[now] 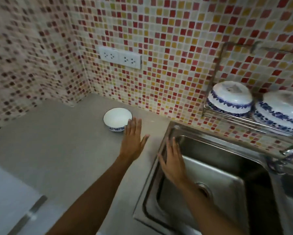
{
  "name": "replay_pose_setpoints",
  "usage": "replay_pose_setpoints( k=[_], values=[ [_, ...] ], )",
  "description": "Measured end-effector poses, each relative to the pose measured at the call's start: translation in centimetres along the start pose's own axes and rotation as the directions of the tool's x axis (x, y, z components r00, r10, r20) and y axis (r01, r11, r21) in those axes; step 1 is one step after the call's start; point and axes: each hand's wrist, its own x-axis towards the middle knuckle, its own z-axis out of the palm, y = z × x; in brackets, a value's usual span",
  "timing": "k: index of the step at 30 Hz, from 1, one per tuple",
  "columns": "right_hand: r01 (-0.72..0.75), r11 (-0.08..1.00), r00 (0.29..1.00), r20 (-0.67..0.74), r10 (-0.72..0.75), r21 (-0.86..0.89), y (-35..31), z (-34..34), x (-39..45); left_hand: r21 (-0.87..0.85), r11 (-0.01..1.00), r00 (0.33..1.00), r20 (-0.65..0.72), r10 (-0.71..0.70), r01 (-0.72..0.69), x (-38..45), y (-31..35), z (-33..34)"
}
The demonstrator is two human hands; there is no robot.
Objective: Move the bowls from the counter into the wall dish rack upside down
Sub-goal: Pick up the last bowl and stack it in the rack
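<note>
A small white bowl with a blue pattern near its foot stands upright on the grey counter, close to the tiled wall. My left hand is flat and open just right of it, fingertips at its rim, holding nothing. My right hand is open too, fingers spread above the left edge of the steel sink. On the wall at the right hangs the wire dish rack. Two blue-patterned white bowls sit in it upside down, one to the left of the other.
A double wall socket sits on the mosaic tiles above the counter. A tap juts out at the sink's right side. A white cabinet front with a handle shows at the lower left.
</note>
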Motion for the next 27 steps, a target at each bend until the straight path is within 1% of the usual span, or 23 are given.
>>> replay_pose_setpoints(
  k=[3,5,7,9,10,12,15,19,24,27],
  values=[
    [-0.039,0.997,0.997,0.076,0.034,0.068,-3.9,2.4,2.9,-0.081,0.986,0.989,-0.013,-0.148,0.146,0.4,-5.5,-1.1],
    [-0.075,0.989,0.994,0.092,0.064,0.127,-6.3,3.4,5.0,-0.177,0.956,0.970,-0.023,-0.243,0.235,1.2,-8.5,-1.5],
    [-0.143,0.965,0.987,0.099,0.124,0.220,-8.7,4.2,7.3,-0.305,0.898,0.941,-0.016,-0.337,0.317,2.5,-11.1,-1.9],
    [-0.244,0.917,0.969,0.123,0.216,0.316,-10.6,4.8,9.4,-0.412,0.822,0.904,0.011,-0.428,0.394,3.9,-12.9,-2.0],
    [-0.288,0.890,0.957,0.145,0.251,0.353,-11.3,4.9,10.4,-0.443,0.789,0.886,0.028,-0.463,0.426,4.6,-13.6,-2.0],
    [-0.348,0.860,0.935,0.204,0.291,0.373,-12.2,5.7,12.4,-0.487,0.730,0.855,0.069,-0.515,0.479,6.0,-14.9,-1.7],
    [-0.411,0.835,0.904,0.283,0.321,0.365,-13.0,7.1,14.6,-0.572,0.620,0.806,0.131,-0.577,0.537,7.6,-16.0,-1.0],
    [-0.469,0.788,0.875,0.333,0.352,0.400,-14.0,9.1,16.1,-0.616,0.520,0.749,0.182,-0.637,0.592,9.3,-17.1,0.1],
    [-0.532,0.706,0.844,0.363,0.395,0.467,-14.6,11.5,17.6,-0.628,0.462,0.735,0.281,-0.617,0.627,10.7,-18.6,1.5],
    [-0.627,0.579,0.776,0.482,0.407,0.520,-14.8,12.4,18.4,-0.628,0.435,0.717,0.304,-0.627,0.646,11.2,-18.9,2.1]
  ],
)
